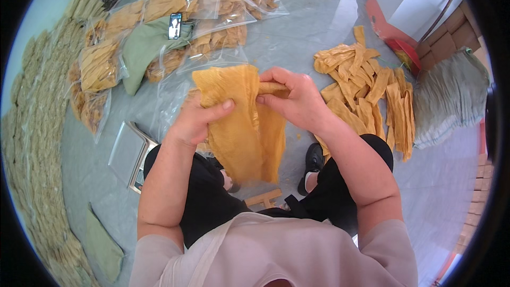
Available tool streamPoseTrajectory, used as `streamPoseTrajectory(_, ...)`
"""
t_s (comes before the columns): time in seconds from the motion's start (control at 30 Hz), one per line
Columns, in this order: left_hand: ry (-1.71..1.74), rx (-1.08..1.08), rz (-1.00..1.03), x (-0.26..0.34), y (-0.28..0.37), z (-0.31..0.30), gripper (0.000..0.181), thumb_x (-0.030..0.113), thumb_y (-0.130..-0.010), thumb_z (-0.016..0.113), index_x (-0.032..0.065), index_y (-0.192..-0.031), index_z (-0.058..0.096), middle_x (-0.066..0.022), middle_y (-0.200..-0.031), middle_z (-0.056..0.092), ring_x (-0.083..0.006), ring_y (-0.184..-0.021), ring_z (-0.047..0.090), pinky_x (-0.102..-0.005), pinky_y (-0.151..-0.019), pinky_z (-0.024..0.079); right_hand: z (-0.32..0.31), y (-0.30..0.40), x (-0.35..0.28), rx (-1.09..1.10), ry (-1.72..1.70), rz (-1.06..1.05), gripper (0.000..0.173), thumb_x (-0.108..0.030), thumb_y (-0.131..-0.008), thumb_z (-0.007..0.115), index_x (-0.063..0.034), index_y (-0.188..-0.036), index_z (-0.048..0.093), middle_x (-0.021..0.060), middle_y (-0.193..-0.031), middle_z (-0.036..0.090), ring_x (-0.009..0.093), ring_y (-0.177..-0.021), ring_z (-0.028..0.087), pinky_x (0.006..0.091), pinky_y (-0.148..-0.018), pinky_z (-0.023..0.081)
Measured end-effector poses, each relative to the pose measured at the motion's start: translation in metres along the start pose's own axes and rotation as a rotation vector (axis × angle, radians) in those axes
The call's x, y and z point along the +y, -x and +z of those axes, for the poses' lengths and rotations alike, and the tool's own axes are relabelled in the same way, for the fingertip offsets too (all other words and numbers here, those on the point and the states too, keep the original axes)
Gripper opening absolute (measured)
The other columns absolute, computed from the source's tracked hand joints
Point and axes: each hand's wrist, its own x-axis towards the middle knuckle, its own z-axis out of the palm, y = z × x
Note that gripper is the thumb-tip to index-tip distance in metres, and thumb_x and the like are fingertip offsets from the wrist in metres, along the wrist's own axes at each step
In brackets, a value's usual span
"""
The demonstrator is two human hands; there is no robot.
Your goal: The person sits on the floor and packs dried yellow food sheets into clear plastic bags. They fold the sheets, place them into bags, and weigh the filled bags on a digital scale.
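Note:
Broad yellow-orange sheets of a pliable dried material (235, 127) hang between my two hands in front of my knees. My left hand (201, 117) grips their left side, with the thumb on top and the fingers behind. The right hand (297, 97) pinches a narrow rolled or folded strip (273, 88) of the same colour at the sheets' right edge. To the right, a loose heap of similar strips (350, 75) lies on the grey floor. Clear plastic bags (171, 99) lie on the floor behind my left hand, partly hidden.
Filled clear bags (99, 65) lie at the upper left, near a green cloth (147, 40) bearing a phone (175, 26). A metal-topped scale (129, 155) stands by my left knee. Pale dried bundles (36, 127) line the left side. A woven sack (450, 95) stands right.

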Motion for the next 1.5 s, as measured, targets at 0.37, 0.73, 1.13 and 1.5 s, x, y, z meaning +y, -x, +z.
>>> streamPoseTrajectory(0.37,0.043,0.010,-0.037,-0.014,-0.003,0.026,0.045,0.015,-0.087,0.066,0.0036,-0.128,0.049,-0.0054,-0.120,0.057,-0.0170,-0.110,0.055,-0.0330,-0.094,0.045,0.001,-0.019,0.009,0.271,0.136,-0.154,0.013,-0.012,-0.082,0.067,-0.0033,-0.091,0.063,0.0139,-0.080,0.066,0.023,-0.074,0.066,0.0325,-0.066,0.050)
streamPoseTrajectory(0.73,0.010,-0.019,-0.047,-0.024,-0.002,0.035,0.046,0.020,-0.088,0.067,0.0030,-0.127,0.050,-0.0045,-0.117,0.058,-0.0152,-0.108,0.056,-0.0319,-0.092,0.045,0.004,-0.019,0.001,0.089,-0.263,0.082,0.033,-0.034,-0.097,0.051,-0.0044,-0.084,0.058,-0.0043,-0.075,0.052,0.004,-0.072,0.045,0.0224,-0.065,0.039)
streamPoseTrajectory(1.13,-0.285,0.161,0.063,-0.028,-0.003,0.036,0.049,0.023,-0.086,0.069,0.0041,-0.127,0.049,-0.0045,-0.117,0.058,-0.0159,-0.108,0.056,-0.0318,-0.092,0.044,0.007,-0.015,-0.008,-0.014,-0.770,0.352,0.029,-0.035,-0.097,0.051,-0.0073,-0.102,0.054,-0.0017,-0.088,0.054,0.007,-0.083,0.049,0.0237,-0.075,0.040)
streamPoseTrajectory(1.5,0.070,0.137,0.132,-0.020,-0.010,0.026,0.049,0.017,-0.087,0.068,0.0051,-0.129,0.047,-0.0047,-0.120,0.057,-0.0174,-0.112,0.054,-0.0328,-0.096,0.043,0.019,-0.014,-0.001,0.028,-0.627,-0.034,0.027,-0.019,-0.096,0.054,-0.0058,-0.119,0.053,0.0005,-0.089,0.061,0.006,-0.082,0.055,0.0217,-0.070,0.045)
